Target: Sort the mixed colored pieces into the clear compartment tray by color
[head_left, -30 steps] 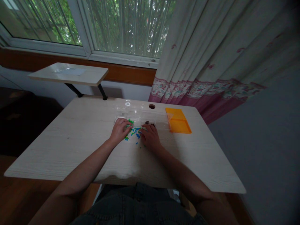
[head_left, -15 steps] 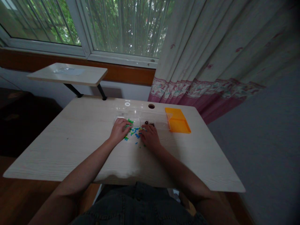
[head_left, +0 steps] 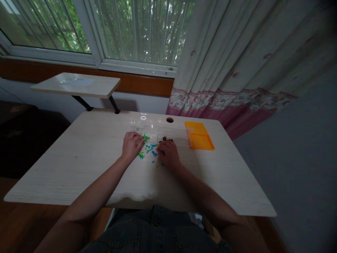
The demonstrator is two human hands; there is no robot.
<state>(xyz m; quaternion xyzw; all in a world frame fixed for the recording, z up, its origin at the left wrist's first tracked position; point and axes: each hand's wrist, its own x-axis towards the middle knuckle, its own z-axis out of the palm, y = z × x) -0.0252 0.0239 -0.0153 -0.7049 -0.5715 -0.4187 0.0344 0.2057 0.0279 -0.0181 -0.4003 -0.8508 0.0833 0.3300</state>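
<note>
A scatter of small blue and green beads [head_left: 149, 149] lies on the pale wooden table [head_left: 86, 154] between my two hands. My left hand [head_left: 131, 146] rests at the left of the scatter, fingers curled and pinched near the green beads by a clear compartment box [head_left: 155, 133]. My right hand [head_left: 168, 154] sits at the right, fingers bent down on the beads, a blue one at its fingertips. Dark brown beads [head_left: 166, 139] lie in one compartment of the box. What either pinch holds is too small to name.
An orange lid or tray [head_left: 199, 135] lies right of the clear box. A cable hole [head_left: 170, 120] is near the table's far edge. A small raised shelf [head_left: 76, 84] stands at the back left under the window; a curtain hangs at the right.
My left hand has drawn back slightly to the left and up toward the clear box. My right hand has barely shifted. The beads lie much as before.
</note>
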